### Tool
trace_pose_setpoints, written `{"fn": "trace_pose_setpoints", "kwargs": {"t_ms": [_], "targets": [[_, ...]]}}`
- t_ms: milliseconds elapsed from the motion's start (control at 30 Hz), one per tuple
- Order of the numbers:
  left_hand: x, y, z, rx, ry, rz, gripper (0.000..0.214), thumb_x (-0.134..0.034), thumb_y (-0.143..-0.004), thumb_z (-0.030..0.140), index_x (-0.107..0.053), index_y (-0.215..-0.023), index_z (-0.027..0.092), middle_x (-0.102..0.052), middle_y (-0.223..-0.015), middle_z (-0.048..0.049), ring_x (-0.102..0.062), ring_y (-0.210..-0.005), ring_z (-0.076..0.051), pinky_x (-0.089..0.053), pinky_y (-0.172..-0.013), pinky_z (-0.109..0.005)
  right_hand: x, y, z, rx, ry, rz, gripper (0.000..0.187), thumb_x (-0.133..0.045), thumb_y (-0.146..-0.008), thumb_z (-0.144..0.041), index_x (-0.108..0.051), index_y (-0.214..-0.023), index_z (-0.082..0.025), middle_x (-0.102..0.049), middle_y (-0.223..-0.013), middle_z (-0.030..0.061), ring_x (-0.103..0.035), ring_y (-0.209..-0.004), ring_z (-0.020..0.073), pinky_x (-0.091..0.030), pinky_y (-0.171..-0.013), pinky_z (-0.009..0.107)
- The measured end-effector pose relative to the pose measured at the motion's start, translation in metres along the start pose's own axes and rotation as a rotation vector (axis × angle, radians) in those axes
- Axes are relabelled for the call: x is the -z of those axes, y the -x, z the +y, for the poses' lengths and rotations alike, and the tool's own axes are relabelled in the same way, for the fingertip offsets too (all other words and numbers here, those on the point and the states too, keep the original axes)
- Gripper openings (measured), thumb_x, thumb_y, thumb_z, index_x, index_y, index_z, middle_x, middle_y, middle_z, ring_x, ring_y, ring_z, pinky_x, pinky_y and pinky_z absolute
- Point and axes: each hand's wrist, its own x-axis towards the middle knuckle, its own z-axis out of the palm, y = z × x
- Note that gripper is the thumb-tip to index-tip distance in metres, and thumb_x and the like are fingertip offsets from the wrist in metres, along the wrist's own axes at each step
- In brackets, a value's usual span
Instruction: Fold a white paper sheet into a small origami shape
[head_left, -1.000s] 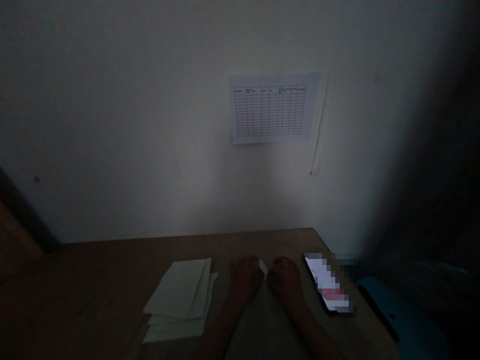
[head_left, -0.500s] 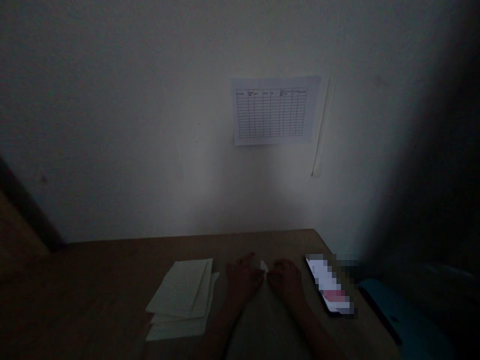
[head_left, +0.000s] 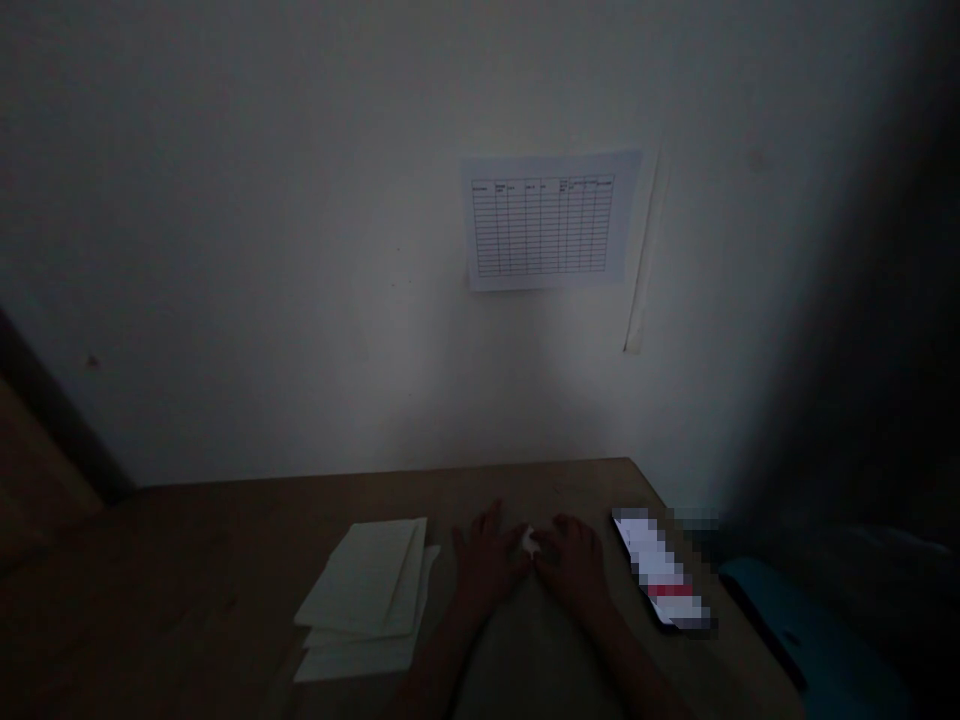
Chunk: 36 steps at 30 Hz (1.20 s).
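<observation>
In the dim head view, a small white piece of paper [head_left: 529, 542] lies between my two hands over the table, mostly covered by fingers. My left hand [head_left: 486, 562] has its thumb and forefinger closed at the paper's left side, while its other fingers are spread out. From the right, my right hand [head_left: 576, 565] meets it with bent fingers and the thumb pinching the paper's other side. To the left of my left hand lies a loose stack of pale paper sheets [head_left: 364, 580].
A phone [head_left: 656, 570] with a lit, blurred screen lies near the right edge of the wooden table [head_left: 225, 560]. Beyond that edge is a blue-green object [head_left: 817, 630], perhaps a chair. A printed sheet with a grid [head_left: 547, 225] hangs on the wall behind.
My fingers have shifted over the small paper, and less of it shows now. The left hand's outer fingers have spread and risen slightly. The sheet stack and phone stay put.
</observation>
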Motion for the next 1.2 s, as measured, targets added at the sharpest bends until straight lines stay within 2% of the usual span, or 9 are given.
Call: {"fn": "trace_pose_setpoints", "kwargs": {"t_ms": [167,400,500,567,767,1200], "targets": [[0.000,0.002,0.000,-0.043,0.004,0.018,0.055,-0.058,-0.086,0.050,-0.047,-0.139,0.046,-0.027,-0.161,-0.0055,-0.028,-0.143,-0.038,-0.008,-0.111,-0.071,-0.003,0.001,0.002,0.038,0.028,0.011,0.040,-0.066,-0.081,-0.035,-0.066,-0.121,-0.040,-0.055,-0.134,0.0092,-0.046,-0.124,0.0314,-0.028,-0.106,0.049],[0.004,0.002,0.000,-0.033,0.066,-0.002,0.046,-0.060,-0.085,0.044,-0.061,-0.129,0.033,-0.039,-0.154,-0.0093,-0.034,-0.140,-0.034,-0.013,-0.115,-0.062,-0.007,-0.001,0.013,0.048,-0.061,0.023,0.035,-0.068,-0.081,-0.030,-0.070,-0.115,-0.036,-0.059,-0.129,0.0070,-0.049,-0.121,0.0287,-0.033,-0.104,0.044],[0.002,0.001,-0.002,-0.036,0.096,0.014,0.048,-0.062,-0.083,0.041,-0.060,-0.129,0.030,-0.043,-0.151,-0.0105,-0.038,-0.138,-0.032,-0.015,-0.116,-0.059,-0.008,-0.003,0.017,0.039,-0.124,0.002,0.031,-0.068,-0.080,-0.030,-0.072,-0.111,-0.034,-0.061,-0.126,0.0064,-0.052,-0.119,0.0279,-0.035,-0.103,0.042],[0.000,0.000,-0.002,-0.034,0.121,0.031,0.048,-0.064,-0.082,0.040,-0.060,-0.128,0.029,-0.045,-0.149,-0.0103,-0.039,-0.137,-0.031,-0.016,-0.116,-0.058,-0.009,-0.005,0.018,0.029,-0.151,0.000,0.031,-0.069,-0.079,-0.029,-0.072,-0.109,-0.033,-0.062,-0.124,0.0057,-0.052,-0.119,0.0275,-0.035,-0.103,0.042],[-0.004,-0.001,-0.004,-0.041,0.210,0.072,0.031,-0.067,-0.081,0.034,-0.067,-0.112,0.029,-0.054,-0.140,-0.0069,-0.045,-0.132,-0.028,-0.015,-0.115,-0.057,-0.011,-0.007,0.019,0.025,-0.163,0.018,0.033,-0.069,-0.074,-0.025,-0.072,-0.106,-0.033,-0.065,-0.119,0.0031,-0.054,-0.116,0.0260,-0.034,-0.103,0.040],[0.004,0.002,0.000,-0.031,0.231,0.048,0.040,-0.068,-0.079,0.033,-0.067,-0.120,0.032,-0.058,-0.136,-0.0072,-0.049,-0.129,-0.029,-0.016,-0.115,-0.056,-0.006,-0.004,0.017,0.036,-0.161,0.029,0.032,-0.063,-0.074,-0.017,-0.072,-0.101,-0.031,-0.068,-0.115,0.0019,-0.056,-0.113,0.0238,-0.035,-0.100,0.036]]}}
